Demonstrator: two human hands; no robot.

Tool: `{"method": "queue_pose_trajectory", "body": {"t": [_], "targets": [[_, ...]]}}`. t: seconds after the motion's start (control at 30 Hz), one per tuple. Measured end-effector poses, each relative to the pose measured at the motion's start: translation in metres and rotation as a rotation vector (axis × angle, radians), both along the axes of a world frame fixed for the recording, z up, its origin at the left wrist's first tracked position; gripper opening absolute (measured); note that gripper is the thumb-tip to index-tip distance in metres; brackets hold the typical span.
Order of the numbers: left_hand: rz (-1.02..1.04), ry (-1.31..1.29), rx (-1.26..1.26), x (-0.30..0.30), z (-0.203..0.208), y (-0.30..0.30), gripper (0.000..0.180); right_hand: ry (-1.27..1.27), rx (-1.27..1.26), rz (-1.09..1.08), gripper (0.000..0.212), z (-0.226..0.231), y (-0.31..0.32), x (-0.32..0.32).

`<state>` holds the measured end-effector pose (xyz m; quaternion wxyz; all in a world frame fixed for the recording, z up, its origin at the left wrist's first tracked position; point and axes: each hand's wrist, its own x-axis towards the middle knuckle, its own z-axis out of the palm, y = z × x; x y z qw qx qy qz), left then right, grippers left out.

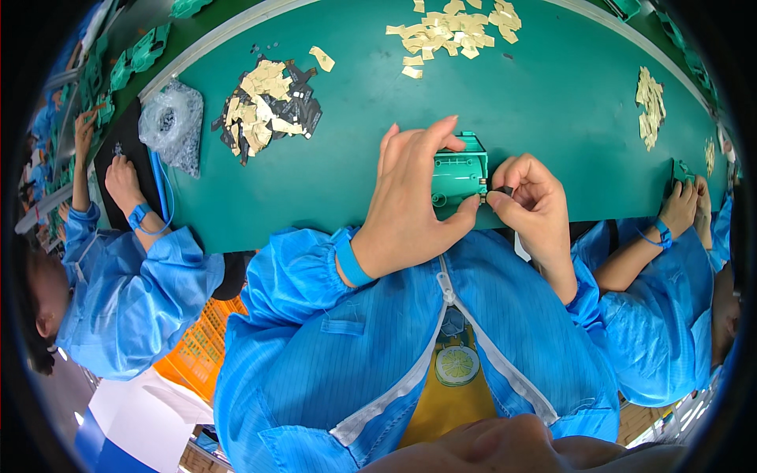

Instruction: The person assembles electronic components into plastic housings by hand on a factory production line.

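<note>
A green plastic housing with an open, hollow side facing up is gripped by my left hand. Its fingers reach over the far edge and the thumb presses near the housing's lower right corner. Beside that corner, my right hand pinches a small black piece between thumb and fingertips. The piece is close against the housing's right edge; whether it touches is too small to tell. A blue band circles my left wrist.
On the green table lie a pile of cream and black pieces, a cream heap and another cream pile. A clear plastic bag sits at left. Co-workers' hands are on both sides. An orange crate stands below.
</note>
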<state>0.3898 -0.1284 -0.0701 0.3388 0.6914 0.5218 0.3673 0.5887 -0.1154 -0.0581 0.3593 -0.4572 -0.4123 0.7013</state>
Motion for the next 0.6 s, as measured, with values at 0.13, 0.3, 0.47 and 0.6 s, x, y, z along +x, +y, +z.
{"method": "queue_pose_trajectory", "body": {"t": [0.13,0.3,0.47,0.6], "targets": [[0.002,0.004,-0.017,0.002,0.0016,0.0014,0.083,-0.01,-0.006,0.009,0.024,0.0012,0.0025,0.0016],[0.008,-0.006,-0.038,0.0046,0.0016,0.002,0.083,-0.03,-0.014,-0.002,0.025,0.0031,0.0046,0.002],[0.014,0.006,-0.037,0.0052,0.0011,0.0017,0.084,-0.06,-0.03,0.0,0.025,0.0033,0.0055,0.0025],[0.012,0.007,-0.032,0.006,0.0011,0.002,0.084,-0.054,-0.014,-0.005,0.025,0.0018,0.0051,0.0021]]}}
